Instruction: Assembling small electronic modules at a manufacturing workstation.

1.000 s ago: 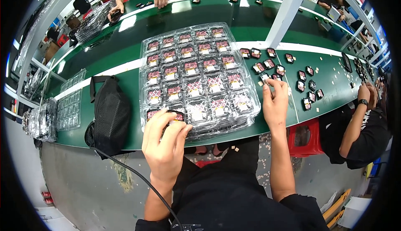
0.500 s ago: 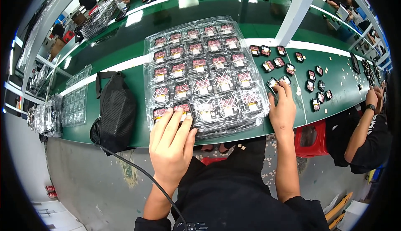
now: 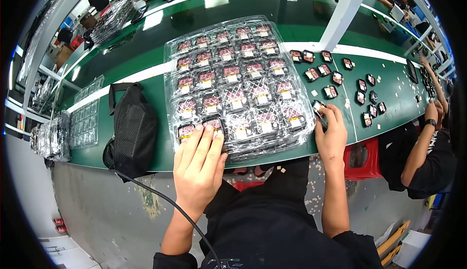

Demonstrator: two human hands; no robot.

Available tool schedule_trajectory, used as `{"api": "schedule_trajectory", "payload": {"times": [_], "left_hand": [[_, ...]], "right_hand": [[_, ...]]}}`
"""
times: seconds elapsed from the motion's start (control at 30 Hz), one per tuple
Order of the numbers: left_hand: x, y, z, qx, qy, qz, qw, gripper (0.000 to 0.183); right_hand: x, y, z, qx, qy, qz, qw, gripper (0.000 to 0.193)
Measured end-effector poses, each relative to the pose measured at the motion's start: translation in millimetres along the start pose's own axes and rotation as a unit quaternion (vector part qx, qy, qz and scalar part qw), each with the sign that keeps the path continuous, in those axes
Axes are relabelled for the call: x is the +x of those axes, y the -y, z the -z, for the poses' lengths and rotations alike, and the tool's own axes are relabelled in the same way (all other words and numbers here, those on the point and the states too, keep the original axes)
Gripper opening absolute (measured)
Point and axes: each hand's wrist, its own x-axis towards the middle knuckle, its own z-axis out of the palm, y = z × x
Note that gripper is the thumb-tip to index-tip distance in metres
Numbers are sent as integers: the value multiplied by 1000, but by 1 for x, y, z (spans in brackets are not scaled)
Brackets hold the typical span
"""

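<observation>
trays [image 3: 238, 86] of clear plastic, stacked and filled with rows of small dark parts with red and yellow bits, sit near the front edge of the green table [image 3: 146, 55], and the stack's near edge reaches about to the table's rim. a black mesh bag [image 3: 132, 130] lies just left of the stack, with a black cable running down from it toward the person. further left, empty clear trays [image 3: 85, 118] lie flat on the table. to the right of the stack, loose parts [image 3: 340, 77] are scattered well apart over the table among small pale scraps. the left hand [image 3: 198, 169] lies flat on the near left corner of the top tray, fingers [image 3: 206, 140] straight and spread a little, pressing down and gripping nothing. the right hand [image 3: 332, 135] sits at the near right corner of the stack, fingers curled around one small dark part [image 3: 318, 107] at the tray's edge; how tightly it is held cannot be told. the risk, as it looks, lies in the stack's place so near the rim: a push or pull from the flat hand could slide the slick trays toward the person and tip them off. the thin plastic may also flex under the palm and pop parts out of their pockets. the part in the right fingers is small enough to slip and fall over the edge to the floor.
</observation>
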Motion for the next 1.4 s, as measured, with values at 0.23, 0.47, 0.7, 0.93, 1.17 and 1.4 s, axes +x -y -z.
{"api": "schedule_trajectory", "payload": {"times": [0.23, 0.47, 0.7, 0.93, 1.17, 1.4], "left_hand": [[6, -1, 6, -40, 2, 15, 999, 41], [8, -6, 8, -67, -60, 36, 995, 34], [-9, -35, 7, -395, -98, 52, 912, 63], [-17, -51, -3, -714, 8, 161, 682, 74], [-19, -55, -4, -716, -43, 296, 630, 80], [-27, -51, -11, -741, -37, 241, 626, 73]], "right_hand": [[3, -3, 3, 33, 9, -1, 999, 19], [8, 34, 36, 168, -125, -30, 977, 25], [-27, 95, 70, 408, 60, 172, 895, 50], [-32, 117, 66, 447, 165, 221, 851, 51], [-35, 106, 50, 254, 35, 325, 910, 40], [-37, 102, 44, 182, -41, 380, 906, 33]]}}
